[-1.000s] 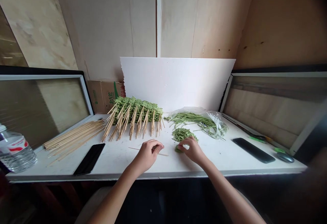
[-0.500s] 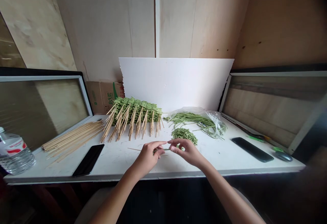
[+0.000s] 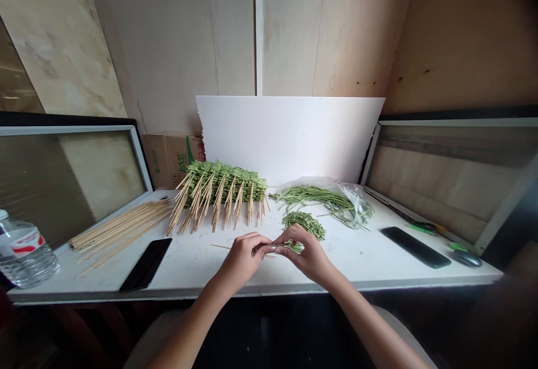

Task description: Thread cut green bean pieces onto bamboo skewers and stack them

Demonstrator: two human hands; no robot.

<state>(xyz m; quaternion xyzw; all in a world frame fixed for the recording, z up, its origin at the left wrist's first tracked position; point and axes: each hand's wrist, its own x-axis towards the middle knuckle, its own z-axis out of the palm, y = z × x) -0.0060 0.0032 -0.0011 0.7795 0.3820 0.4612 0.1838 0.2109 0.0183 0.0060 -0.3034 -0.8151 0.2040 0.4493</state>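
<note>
Above the front middle of the white table, my left hand and my right hand meet at the fingertips. Both are closed in a pinch on a thin green bean piece, mostly hidden by the fingers. Under my left hand a single bamboo skewer lies on the table, partly covered. Just behind my right hand sits a heap of short-cut green beans. Farther back on the left, green beans threaded on skewers are stacked, with bare stick ends pointing toward me.
Loose bamboo skewers and a black phone lie left, beside a water bottle. Long uncut beans spill from a clear plastic bag. Another dark phone and a mouse lie right. A white board stands behind.
My right hand has shifted slightly left and down, so the fingertips of both hands are now closer together. Less of the bean piece shows between them.
</note>
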